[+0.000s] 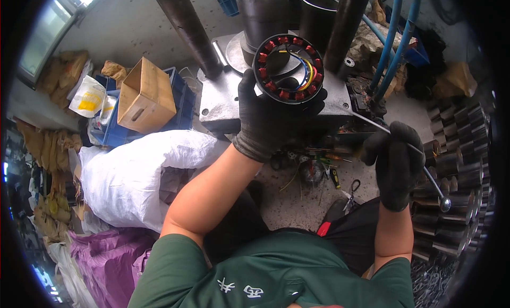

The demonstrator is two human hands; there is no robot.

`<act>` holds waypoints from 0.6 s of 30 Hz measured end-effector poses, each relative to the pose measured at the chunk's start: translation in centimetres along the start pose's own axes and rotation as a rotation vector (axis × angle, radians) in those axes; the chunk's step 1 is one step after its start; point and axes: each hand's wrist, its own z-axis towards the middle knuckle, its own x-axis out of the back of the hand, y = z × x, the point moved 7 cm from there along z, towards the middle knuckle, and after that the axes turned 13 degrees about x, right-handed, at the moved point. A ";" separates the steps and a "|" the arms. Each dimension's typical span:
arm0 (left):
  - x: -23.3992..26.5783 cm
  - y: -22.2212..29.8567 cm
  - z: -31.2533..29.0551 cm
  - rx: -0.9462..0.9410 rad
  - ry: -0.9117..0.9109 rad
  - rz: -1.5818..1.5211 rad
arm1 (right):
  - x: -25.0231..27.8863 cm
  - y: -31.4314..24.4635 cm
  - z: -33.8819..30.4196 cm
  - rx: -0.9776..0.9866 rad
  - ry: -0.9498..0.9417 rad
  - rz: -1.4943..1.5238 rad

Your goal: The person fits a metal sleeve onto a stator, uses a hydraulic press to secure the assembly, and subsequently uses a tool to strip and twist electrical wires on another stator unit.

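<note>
My left hand, in a black glove, holds up a motor stator. The stator is a black ring with red copper coils set around its inside. Yellow, blue, red and white wires curl within the ring. Behind it lies the steel plate of a press, with a dark metal cylinder on it. My right hand, also black-gloved, is closed around a thin metal rod with a rounded metal end at its lower right. The rod's other end points toward the press plate.
Dark press columns rise at both sides of the plate. At left are a cardboard box in a blue crate and a white sack. Stacked metal cylinders line the right. Tools, including a yellow-handled screwdriver, lie on the floor.
</note>
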 end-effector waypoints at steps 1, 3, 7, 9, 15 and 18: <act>0.1 -0.2 0.2 -0.011 0.027 -0.001 | -0.5 -0.2 -0.4 -0.040 0.008 0.057; -0.4 -0.5 0.5 -0.051 0.047 0.034 | -1.7 -0.4 -0.9 -0.118 0.025 0.168; -1.7 -1.3 0.3 -0.105 0.007 0.210 | -4.1 1.7 -1.9 -0.231 -0.026 0.109; -2.5 -2.0 0.1 0.022 -0.178 0.033 | -4.8 2.7 -1.8 -0.168 -0.146 -0.104; -2.8 -2.1 0.4 -0.050 -0.018 0.246 | -4.9 -0.2 0.0 0.106 -0.291 -0.425; -3.7 -2.1 0.2 -0.102 0.022 0.290 | -4.3 -1.0 0.1 0.138 -0.226 -0.451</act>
